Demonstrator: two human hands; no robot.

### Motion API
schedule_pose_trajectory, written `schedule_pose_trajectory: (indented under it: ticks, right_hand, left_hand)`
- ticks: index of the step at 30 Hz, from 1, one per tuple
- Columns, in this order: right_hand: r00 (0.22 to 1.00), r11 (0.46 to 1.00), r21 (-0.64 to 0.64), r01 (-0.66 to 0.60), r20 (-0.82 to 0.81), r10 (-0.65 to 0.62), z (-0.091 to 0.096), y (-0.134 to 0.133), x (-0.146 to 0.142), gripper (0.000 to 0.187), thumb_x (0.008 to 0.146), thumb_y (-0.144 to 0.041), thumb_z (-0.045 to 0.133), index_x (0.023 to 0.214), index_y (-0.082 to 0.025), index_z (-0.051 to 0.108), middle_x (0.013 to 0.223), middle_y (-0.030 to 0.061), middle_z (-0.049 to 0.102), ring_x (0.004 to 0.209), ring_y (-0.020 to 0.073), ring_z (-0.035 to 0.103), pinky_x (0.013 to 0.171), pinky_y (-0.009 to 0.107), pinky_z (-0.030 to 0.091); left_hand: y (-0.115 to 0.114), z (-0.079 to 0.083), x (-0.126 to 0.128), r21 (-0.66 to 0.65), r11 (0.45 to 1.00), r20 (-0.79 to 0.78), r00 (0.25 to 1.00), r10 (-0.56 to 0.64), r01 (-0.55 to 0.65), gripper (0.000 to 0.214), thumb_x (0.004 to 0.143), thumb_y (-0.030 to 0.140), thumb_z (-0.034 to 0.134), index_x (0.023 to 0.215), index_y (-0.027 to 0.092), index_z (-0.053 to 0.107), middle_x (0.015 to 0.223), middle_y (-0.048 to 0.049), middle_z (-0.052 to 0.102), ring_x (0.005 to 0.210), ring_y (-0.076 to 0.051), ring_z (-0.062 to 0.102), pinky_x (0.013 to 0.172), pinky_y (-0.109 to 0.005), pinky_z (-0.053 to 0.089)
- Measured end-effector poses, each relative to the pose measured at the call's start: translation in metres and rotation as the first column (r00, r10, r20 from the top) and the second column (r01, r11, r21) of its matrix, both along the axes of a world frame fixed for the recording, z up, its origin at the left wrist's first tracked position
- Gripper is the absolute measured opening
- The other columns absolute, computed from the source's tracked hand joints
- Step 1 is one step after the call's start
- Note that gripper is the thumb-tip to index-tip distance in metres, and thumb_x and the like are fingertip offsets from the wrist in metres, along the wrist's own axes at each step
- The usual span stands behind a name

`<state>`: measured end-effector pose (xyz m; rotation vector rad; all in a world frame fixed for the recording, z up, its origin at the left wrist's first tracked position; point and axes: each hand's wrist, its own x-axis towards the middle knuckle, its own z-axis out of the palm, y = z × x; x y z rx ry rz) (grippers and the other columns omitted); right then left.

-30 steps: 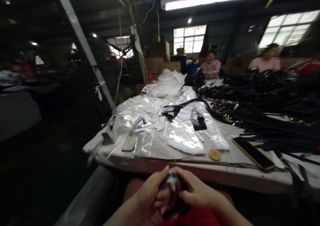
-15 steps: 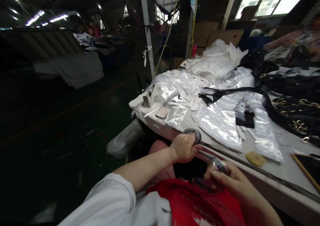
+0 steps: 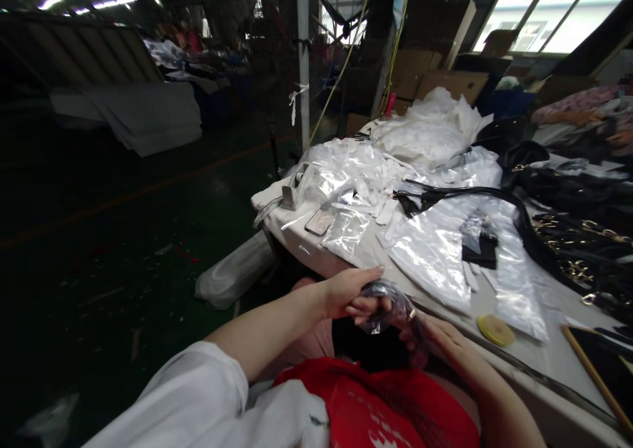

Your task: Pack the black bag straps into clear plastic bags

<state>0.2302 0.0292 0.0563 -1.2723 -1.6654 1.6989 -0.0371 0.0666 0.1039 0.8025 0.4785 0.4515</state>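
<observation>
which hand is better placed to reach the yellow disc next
Probably the right hand: it is nearer the yellow disc than the left hand, though both hold the plastic-wrapped bundle.

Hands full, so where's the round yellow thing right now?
In the head view, the yellow thing lies on the table near its front edge, right of the right hand, with plastic bags behind it and a phone farther right.

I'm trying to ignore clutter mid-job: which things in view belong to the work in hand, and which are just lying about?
In hand:
- dark bundle in clear plastic, held between the left hand and right hand
- perhaps the plastic bags

Lying about, it seems:
- yellow disc
- orange-edged phone
- translucent roll
</observation>
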Motion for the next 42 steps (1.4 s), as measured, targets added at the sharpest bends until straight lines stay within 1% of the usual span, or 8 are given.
schedule_pose_trajectory:
  ticks: [5, 8, 13, 17, 22, 28, 34, 42]
  right_hand:
    - [0.947, 0.909, 0.340, 0.242, 0.120, -0.297, -0.020, 0.007, -0.008, 0.060, 0.074, -0.053, 0.072, 0.123, -0.019, 0.060, 0.116, 0.0124, 0.068, 0.105, 0.0306, 0.062, 0.090, 0.041, 0.050]
    - [0.978, 0.970, 0.218, 0.110, 0.150, -0.145, -0.017, -0.001, -0.034, 0.054, 0.086, -0.059, 0.055, 0.122, -0.019, 0.062, 0.088, 0.0075, 0.071, 0.077, 0.0224, 0.064, 0.071, 0.034, 0.052]
    - [0.971, 0.962, -0.192, -0.195, -0.174, 0.162, 0.012, -0.028, -0.080, 0.052, 0.094, -0.057, 0.046, 0.123, -0.017, 0.060, 0.066, 0.0010, 0.064, 0.046, 0.0082, 0.042, 0.045, 0.021, 0.035]
    - [0.944, 0.962, -0.259, -0.088, -0.331, -0.003, 0.040, -0.031, -0.076, 0.047, 0.090, -0.055, 0.054, 0.111, -0.014, 0.065, 0.057, -0.0014, 0.057, 0.040, 0.0062, 0.037, 0.038, 0.019, 0.026]
    - [0.981, 0.975, -0.218, 0.050, -0.174, -0.089, 0.051, -0.021, -0.042, 0.045, 0.085, -0.058, 0.060, 0.091, -0.015, 0.067, 0.049, -0.0026, 0.055, 0.035, 0.0035, 0.028, 0.034, 0.018, 0.017]
    - [0.949, 0.963, 0.223, -0.152, 0.306, 0.079, 0.051, -0.006, -0.011, 0.035, 0.084, -0.050, 0.064, 0.094, -0.018, 0.073, 0.083, 0.0068, 0.073, 0.071, 0.0190, 0.064, 0.062, 0.027, 0.049]
    - [0.955, 0.920, 0.385, -0.069, 0.292, -0.050, 0.031, -0.013, -0.022, 0.040, 0.092, -0.054, 0.047, 0.097, -0.022, 0.071, 0.089, 0.0066, 0.072, 0.079, 0.0234, 0.064, 0.075, 0.034, 0.051]
    - [0.956, 0.951, 0.105, 0.290, -0.065, -0.285, -0.019, -0.038, -0.072, 0.054, 0.092, -0.061, 0.040, 0.118, -0.017, 0.057, 0.064, 0.0016, 0.062, 0.048, 0.0170, 0.052, 0.044, 0.028, 0.044]
  left_hand:
    - [0.020, 0.018, -0.012, -0.160, 0.951, 0.192, 0.937, 0.291, -0.263, 0.064, 0.101, 0.051, 0.024, 0.081, 0.007, 0.066, 0.043, 0.0085, 0.029, 0.034, -0.006, 0.023, 0.043, -0.019, 0.035]
    - [0.024, 0.024, 0.004, -0.145, 0.864, 0.222, 0.835, 0.503, -0.482, 0.053, 0.097, 0.054, 0.039, 0.089, 0.008, 0.064, 0.055, 0.0066, 0.038, 0.043, -0.005, 0.037, 0.054, -0.021, 0.044]
    - [0.020, 0.006, 0.044, 0.404, 0.353, 0.208, 0.460, 0.863, -0.844, 0.046, 0.095, 0.060, 0.037, 0.091, 0.017, 0.053, 0.066, 0.0022, 0.052, 0.058, -0.011, 0.053, 0.069, -0.029, 0.051]
    - [0.007, -0.018, 0.047, 0.934, 0.056, 0.130, 0.484, 0.865, -0.352, 0.039, 0.099, 0.048, 0.027, 0.085, 0.019, 0.049, 0.069, -0.0050, 0.059, 0.066, -0.017, 0.060, 0.074, -0.033, 0.050]
    - [-0.014, -0.029, 0.035, 0.948, -0.100, -0.117, 0.623, 0.773, 0.302, 0.047, 0.094, 0.051, 0.032, 0.090, 0.011, 0.057, 0.074, -0.0129, 0.065, 0.069, -0.026, 0.064, 0.063, -0.036, 0.050]
    - [-0.029, -0.026, 0.032, 0.859, 0.091, -0.464, 0.692, 0.553, 0.504, 0.047, 0.089, 0.058, 0.046, 0.079, 0.016, 0.062, 0.073, -0.0096, 0.067, 0.070, -0.024, 0.065, 0.063, -0.032, 0.048]
    - [-0.024, -0.035, 0.031, 0.266, 0.955, -0.204, 0.976, -0.079, 0.133, 0.055, 0.095, 0.059, 0.031, 0.075, 0.017, 0.060, 0.040, 0.0075, 0.035, 0.034, -0.008, 0.032, 0.045, -0.023, 0.037]
    - [-0.017, -0.051, 0.033, -0.299, 0.953, 0.184, 0.978, 0.096, -0.037, 0.058, 0.100, 0.046, 0.020, 0.075, 0.013, 0.060, 0.038, 0.0092, 0.027, 0.030, -0.007, 0.020, 0.043, -0.020, 0.036]
